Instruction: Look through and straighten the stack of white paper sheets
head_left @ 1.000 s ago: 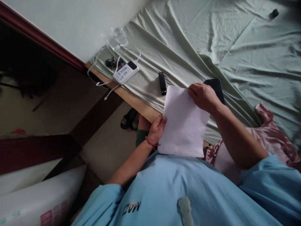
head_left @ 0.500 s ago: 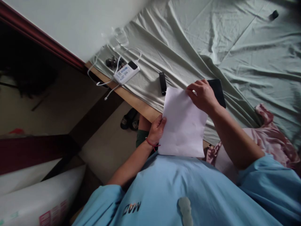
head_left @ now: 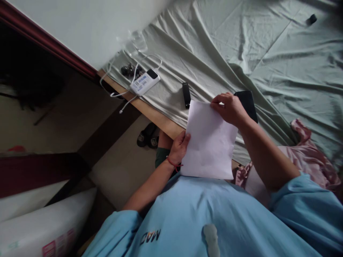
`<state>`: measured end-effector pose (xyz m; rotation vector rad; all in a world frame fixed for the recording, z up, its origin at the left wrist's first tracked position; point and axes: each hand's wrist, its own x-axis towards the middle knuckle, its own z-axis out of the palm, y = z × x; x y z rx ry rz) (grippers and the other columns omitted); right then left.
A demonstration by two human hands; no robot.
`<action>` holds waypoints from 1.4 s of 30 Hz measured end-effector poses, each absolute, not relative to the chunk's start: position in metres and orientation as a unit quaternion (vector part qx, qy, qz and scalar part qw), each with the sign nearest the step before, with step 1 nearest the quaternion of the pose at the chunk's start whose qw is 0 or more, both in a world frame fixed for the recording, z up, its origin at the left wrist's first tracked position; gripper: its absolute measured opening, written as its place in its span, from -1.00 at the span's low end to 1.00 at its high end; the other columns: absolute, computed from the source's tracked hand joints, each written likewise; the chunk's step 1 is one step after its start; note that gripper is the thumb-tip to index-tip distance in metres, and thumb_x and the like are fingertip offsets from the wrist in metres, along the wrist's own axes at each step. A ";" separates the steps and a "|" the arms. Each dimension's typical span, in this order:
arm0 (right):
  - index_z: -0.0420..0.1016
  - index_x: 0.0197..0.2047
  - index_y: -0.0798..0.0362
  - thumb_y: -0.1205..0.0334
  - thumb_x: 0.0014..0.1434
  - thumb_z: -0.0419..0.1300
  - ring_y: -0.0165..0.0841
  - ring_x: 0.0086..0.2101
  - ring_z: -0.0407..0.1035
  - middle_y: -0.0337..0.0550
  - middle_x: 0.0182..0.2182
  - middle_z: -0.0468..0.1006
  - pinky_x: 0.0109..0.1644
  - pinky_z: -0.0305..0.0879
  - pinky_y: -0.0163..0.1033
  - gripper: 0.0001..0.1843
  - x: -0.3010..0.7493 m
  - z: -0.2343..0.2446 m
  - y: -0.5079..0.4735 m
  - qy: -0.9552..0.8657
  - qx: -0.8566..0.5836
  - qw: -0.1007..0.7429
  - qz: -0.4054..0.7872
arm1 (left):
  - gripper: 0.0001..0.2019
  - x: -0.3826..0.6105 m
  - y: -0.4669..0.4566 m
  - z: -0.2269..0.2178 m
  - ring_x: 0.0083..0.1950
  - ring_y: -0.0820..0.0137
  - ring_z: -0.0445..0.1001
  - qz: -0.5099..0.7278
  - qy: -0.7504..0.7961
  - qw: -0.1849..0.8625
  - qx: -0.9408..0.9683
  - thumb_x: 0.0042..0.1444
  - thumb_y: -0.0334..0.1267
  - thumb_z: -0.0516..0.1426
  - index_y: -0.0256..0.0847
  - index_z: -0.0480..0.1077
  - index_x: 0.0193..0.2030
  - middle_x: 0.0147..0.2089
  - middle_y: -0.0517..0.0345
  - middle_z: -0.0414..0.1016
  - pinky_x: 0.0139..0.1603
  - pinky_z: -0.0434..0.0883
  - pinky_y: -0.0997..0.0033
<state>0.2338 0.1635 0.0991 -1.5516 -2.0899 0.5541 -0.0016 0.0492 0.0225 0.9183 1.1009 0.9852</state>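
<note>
A white sheet of paper (head_left: 209,142) lies over my lap, its lower edge against my blue shirt. My left hand (head_left: 180,147) grips its left edge, the thumb on top and the other fingers underneath. At the far edge, my right hand (head_left: 229,107) pinches the paper between thumb and fingers. Just beyond the top left corner lies a black stapler-like object (head_left: 186,95) on the bed. A flat black object (head_left: 247,105) sits behind my right hand, partly hidden by it.
A pale green sheet (head_left: 214,57) covers the bed. On its left corner are a white power bank (head_left: 145,82) with cables and a bunch of dark small items (head_left: 130,70). Pink cloth (head_left: 311,160) lies at right. Black shoes (head_left: 147,135) stand on the floor below the wooden edge (head_left: 160,119).
My right hand has shifted very slightly toward me and to the left along the far edge of the paper. Otherwise the hold is the same.
</note>
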 end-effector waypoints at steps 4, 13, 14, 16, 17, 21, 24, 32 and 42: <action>0.60 -0.28 0.02 0.22 0.20 0.17 -0.18 -0.20 0.40 -0.07 -0.32 0.60 -0.01 0.30 -0.07 -0.83 0.235 0.096 0.166 -0.765 -0.559 0.246 0.206 | -0.52 -0.003 0.050 0.020 -0.26 0.40 0.44 0.432 0.480 0.644 0.410 0.18 0.18 0.23 -0.28 0.43 -0.16 -0.24 0.09 0.51 -0.20 0.42 0.43; 0.61 -0.07 0.03 0.13 0.39 0.01 -0.08 -0.02 0.40 0.02 -0.12 0.63 0.13 0.25 0.03 -0.65 0.228 0.099 0.162 -0.805 -0.527 0.227 0.151 | -0.60 0.000 0.042 0.024 -0.21 0.37 0.47 0.436 0.473 0.631 0.434 0.24 0.10 0.22 -0.27 0.45 -0.13 -0.21 0.07 0.53 -0.14 0.44 0.40; 0.61 -0.09 0.04 0.13 0.40 -0.01 -0.07 0.00 0.40 0.02 -0.13 0.63 0.13 0.25 0.03 -0.63 0.227 0.100 0.161 -0.812 -0.519 0.220 0.150 | -0.60 0.000 0.041 0.024 -0.21 0.37 0.47 0.435 0.476 0.625 0.441 0.24 0.09 0.22 -0.27 0.45 -0.14 -0.22 0.08 0.52 -0.14 0.44 0.40; 0.62 -0.12 0.07 0.14 0.40 -0.04 -0.07 0.00 0.42 0.02 -0.16 0.64 0.12 0.26 0.01 -0.61 0.225 0.103 0.158 -0.823 -0.506 0.206 0.157 | -0.62 0.000 0.037 0.023 -0.18 0.36 0.47 0.438 0.479 0.616 0.447 0.24 0.07 0.22 -0.27 0.46 -0.13 -0.20 0.08 0.53 -0.10 0.44 0.39; 0.62 -0.13 0.08 0.16 0.40 -0.04 -0.08 -0.03 0.43 0.02 -0.17 0.64 0.11 0.28 -0.01 -0.61 0.225 0.104 0.157 -0.826 -0.500 0.201 0.167 | -0.62 0.000 0.036 0.023 -0.16 0.36 0.47 0.441 0.479 0.616 0.443 0.23 0.06 0.23 -0.26 0.47 -0.11 -0.19 0.07 0.53 -0.08 0.44 0.38; 0.62 -0.16 0.11 0.20 0.34 0.01 -0.16 -0.17 0.47 0.00 -0.26 0.64 -0.04 0.33 -0.11 -0.65 0.225 0.107 0.157 -0.815 -0.505 0.200 0.204 | -0.62 0.002 0.033 0.026 -0.16 0.37 0.49 0.454 0.473 0.647 0.390 0.14 0.01 0.32 -0.24 0.48 -0.08 -0.14 0.09 0.56 -0.06 0.45 0.38; 0.62 -0.15 0.11 0.21 0.31 0.05 -0.19 -0.23 0.46 -0.01 -0.28 0.62 -0.12 0.32 -0.15 -0.68 0.224 0.110 0.158 -0.801 -0.519 0.212 0.209 | -0.58 0.004 0.032 0.030 -0.18 0.37 0.51 0.450 0.467 0.680 0.343 0.07 0.00 0.36 -0.23 0.50 -0.05 -0.15 0.09 0.58 -0.09 0.47 0.37; 0.60 -0.16 0.07 0.23 0.32 0.04 -0.17 -0.13 0.46 -0.03 -0.26 0.63 -0.01 0.35 -0.12 -0.71 0.218 0.116 0.159 -0.803 -0.500 0.258 0.197 | -0.45 -0.006 0.020 0.042 -0.16 0.25 0.57 0.350 0.468 0.741 0.331 0.06 0.19 0.32 -0.31 0.56 -0.09 -0.20 -0.04 0.62 -0.13 0.49 0.30; 0.47 0.14 -0.08 0.22 0.31 0.11 -0.04 0.14 0.33 0.04 0.13 0.44 0.20 0.29 0.20 -0.65 0.228 0.111 0.129 -0.801 -0.519 0.278 0.111 | -0.41 -0.021 0.019 0.035 -0.39 0.29 0.52 0.328 0.541 0.707 0.317 0.03 0.28 0.30 -0.37 0.55 -0.35 -0.35 -0.11 0.60 -0.38 0.45 0.35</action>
